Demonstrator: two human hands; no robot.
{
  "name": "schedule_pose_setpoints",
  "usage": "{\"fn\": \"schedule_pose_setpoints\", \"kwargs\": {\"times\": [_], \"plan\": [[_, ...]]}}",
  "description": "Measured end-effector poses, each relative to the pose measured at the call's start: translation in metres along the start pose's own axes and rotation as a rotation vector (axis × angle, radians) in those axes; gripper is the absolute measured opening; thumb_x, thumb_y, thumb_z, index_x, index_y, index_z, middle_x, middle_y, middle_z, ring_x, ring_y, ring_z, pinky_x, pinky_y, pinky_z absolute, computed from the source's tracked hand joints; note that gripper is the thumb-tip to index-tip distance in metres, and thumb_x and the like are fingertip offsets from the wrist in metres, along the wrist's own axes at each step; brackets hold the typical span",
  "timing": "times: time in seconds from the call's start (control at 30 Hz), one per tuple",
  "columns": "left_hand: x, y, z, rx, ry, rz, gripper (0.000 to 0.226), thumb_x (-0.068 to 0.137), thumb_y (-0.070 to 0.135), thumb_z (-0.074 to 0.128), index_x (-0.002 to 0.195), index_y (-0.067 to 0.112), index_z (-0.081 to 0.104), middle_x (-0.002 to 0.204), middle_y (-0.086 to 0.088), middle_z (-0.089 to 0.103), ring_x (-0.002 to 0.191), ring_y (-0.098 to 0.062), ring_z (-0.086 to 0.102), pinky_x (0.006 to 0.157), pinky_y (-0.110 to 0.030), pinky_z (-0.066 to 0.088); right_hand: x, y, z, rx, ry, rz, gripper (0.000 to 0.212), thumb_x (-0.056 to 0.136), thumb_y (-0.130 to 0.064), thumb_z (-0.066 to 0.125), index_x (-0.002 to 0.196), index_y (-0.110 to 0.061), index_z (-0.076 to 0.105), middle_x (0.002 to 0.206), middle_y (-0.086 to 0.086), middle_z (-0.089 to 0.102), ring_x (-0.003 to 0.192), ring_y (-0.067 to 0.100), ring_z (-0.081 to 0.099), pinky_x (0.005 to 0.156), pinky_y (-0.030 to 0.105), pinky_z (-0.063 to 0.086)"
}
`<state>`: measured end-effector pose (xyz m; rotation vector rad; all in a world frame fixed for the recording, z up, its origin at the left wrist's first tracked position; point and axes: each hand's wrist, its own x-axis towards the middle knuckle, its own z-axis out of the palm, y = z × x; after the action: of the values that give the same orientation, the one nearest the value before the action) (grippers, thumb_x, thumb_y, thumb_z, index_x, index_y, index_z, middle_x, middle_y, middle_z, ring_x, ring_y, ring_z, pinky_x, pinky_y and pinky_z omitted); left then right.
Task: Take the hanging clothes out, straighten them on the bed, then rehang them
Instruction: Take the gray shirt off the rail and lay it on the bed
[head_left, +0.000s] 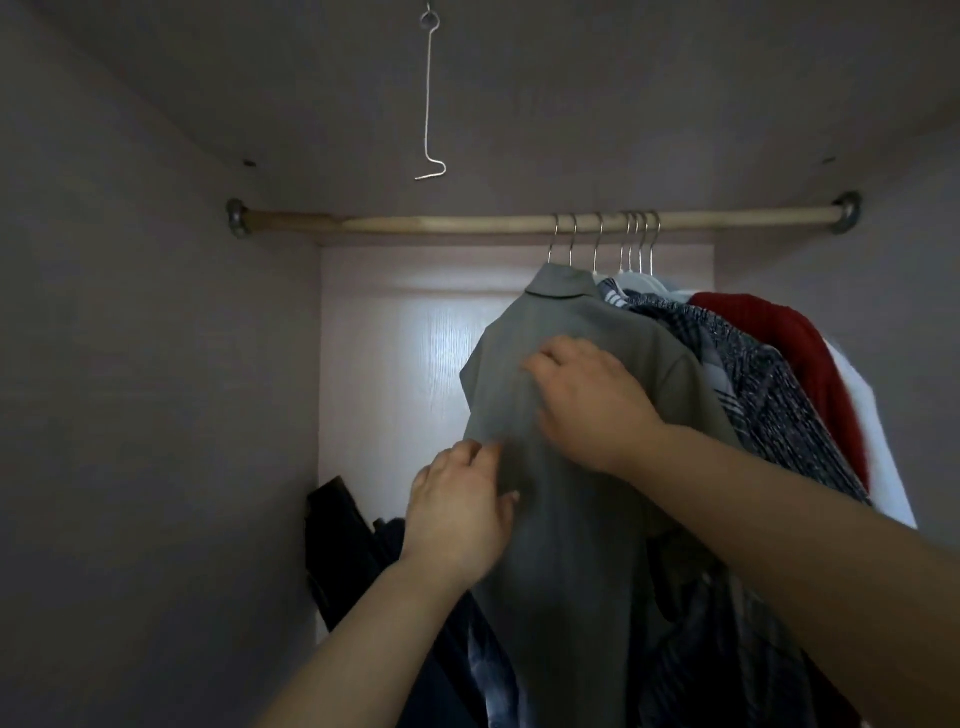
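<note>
Head view: left hand (457, 512) raised, fingers and thumb pinching near edge of grey collared shirt (571, 322). Right hand (589, 402) higher, back to camera, bent fingers on shirt front; grip unclear. Shirt hangs from round wooden rod (441, 223), leftmost in row, touching dark plaid shirt (769, 400).

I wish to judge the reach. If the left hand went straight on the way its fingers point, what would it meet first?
The grey collared fabric shirt: the left hand points up and right, and its fingertips are at the shirt's left edge, seemingly touching it, though depth is unclear.
</note>
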<state>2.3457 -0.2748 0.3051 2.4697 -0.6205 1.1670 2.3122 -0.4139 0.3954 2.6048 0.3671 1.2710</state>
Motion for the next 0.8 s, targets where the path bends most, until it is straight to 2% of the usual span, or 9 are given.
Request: {"fn": "schedule_pose_setpoints", "kwargs": {"times": [0.17, 0.27, 0.4, 0.47, 0.57, 0.7, 0.8], "plan": [[0.038, -0.02, 0.013, -0.064, 0.05, 0.065, 0.049, 0.09, 0.039, 0.049, 0.136, 0.025, 0.038, 0.132, 0.002, 0.047, 0.118, -0.017, 0.045, 0.099, -0.028, 0.034, 0.051, 0.02, 0.008, -0.135, 0.134, 0.136, 0.041, 0.085, -0.014, 0.048, 0.126, -0.01, 0.047, 0.128, 0.011, 0.043, 0.116, 0.029, 0.04, 0.1, 0.036, 0.028], [0.059, -0.026, 0.015, -0.104, 0.085, 0.075, 0.048, 0.091, 0.039, 0.05, 0.135, 0.025, 0.04, 0.131, 0.002, 0.048, 0.118, -0.017, 0.045, 0.098, -0.028, 0.034, 0.067, 0.035, 0.015, -0.209, 0.145, 0.184, 0.042, 0.086, -0.015, 0.047, 0.128, -0.009, 0.044, 0.131, 0.012, 0.042, 0.119, 0.03, 0.038, 0.101, 0.037, 0.025], [0.081, -0.029, 0.016, -0.13, 0.122, 0.081, 0.045, 0.09, 0.038, 0.051, 0.132, 0.024, 0.042, 0.13, 0.0, 0.048, 0.117, -0.019, 0.046, 0.097, -0.03, 0.035, 0.081, 0.055, 0.024, -0.28, 0.134, 0.283, 0.05, 0.092, -0.015, 0.044, 0.14, -0.011, 0.031, 0.139, 0.014, 0.035, 0.124, 0.032, 0.036, 0.1, 0.041, 0.029], [0.087, -0.031, 0.018, -0.143, 0.142, 0.077, 0.044, 0.09, 0.037, 0.052, 0.131, 0.024, 0.044, 0.129, 0.0, 0.049, 0.116, -0.019, 0.046, 0.097, -0.03, 0.035, 0.088, 0.065, 0.028, -0.34, 0.129, 0.304, 0.053, 0.094, -0.021, 0.045, 0.142, -0.011, 0.025, 0.141, 0.015, 0.035, 0.125, 0.032, 0.036, 0.099, 0.041, 0.03], [0.088, -0.036, 0.023, -0.131, 0.133, 0.072, 0.047, 0.09, 0.039, 0.051, 0.134, 0.026, 0.041, 0.131, 0.001, 0.048, 0.118, -0.018, 0.045, 0.099, -0.03, 0.033, 0.096, 0.079, 0.031, -0.374, 0.113, 0.323, 0.057, 0.092, -0.036, 0.051, 0.139, -0.011, 0.03, 0.133, 0.013, 0.043, 0.121, 0.031, 0.04, 0.094, 0.04, 0.032], [0.093, -0.05, 0.028, -0.08, 0.114, 0.043, 0.047, 0.09, 0.04, 0.05, 0.134, 0.027, 0.04, 0.132, 0.002, 0.047, 0.119, -0.018, 0.044, 0.099, -0.029, 0.033, 0.105, 0.094, 0.033, -0.405, 0.13, 0.291, 0.042, 0.093, -0.023, 0.051, 0.131, -0.011, 0.04, 0.123, 0.013, 0.05, 0.114, 0.032, 0.045, 0.089, 0.038, 0.037], [0.098, -0.056, 0.029, -0.062, 0.124, 0.011, 0.049, 0.09, 0.04, 0.049, 0.135, 0.027, 0.038, 0.13, 0.002, 0.047, 0.119, -0.018, 0.043, 0.097, -0.028, 0.033, 0.109, 0.105, 0.034, -0.371, 0.157, 0.25, 0.034, 0.092, -0.021, 0.052, 0.124, -0.01, 0.046, 0.116, 0.013, 0.052, 0.109, 0.033, 0.048, 0.081, 0.036, 0.038]]}}
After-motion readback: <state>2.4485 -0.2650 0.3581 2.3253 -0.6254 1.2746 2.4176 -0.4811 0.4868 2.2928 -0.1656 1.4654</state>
